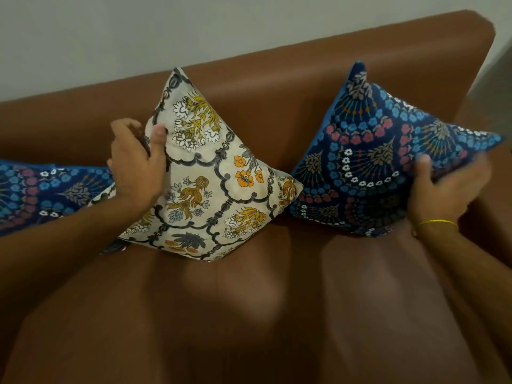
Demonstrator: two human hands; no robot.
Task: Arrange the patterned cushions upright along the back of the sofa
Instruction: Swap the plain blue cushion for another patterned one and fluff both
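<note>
Left hand (135, 170) pinches the left edge of the cream floral cushion (210, 173), thumb on the front, fingers curled behind. Right hand (440, 192), blurred, grips the lower right side of the blue cushion (388, 151). Both cushions stand tilted on a corner against the brown sofa (249, 314) back, their near corners almost touching. A second blue cushion (41, 189) lies flat at far left, behind the left forearm. Seat in front is bare.

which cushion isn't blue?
The cream floral cushion in the middle, gripped by the left hand. The cushions on either side, far-left and right, are dark blue.
</note>
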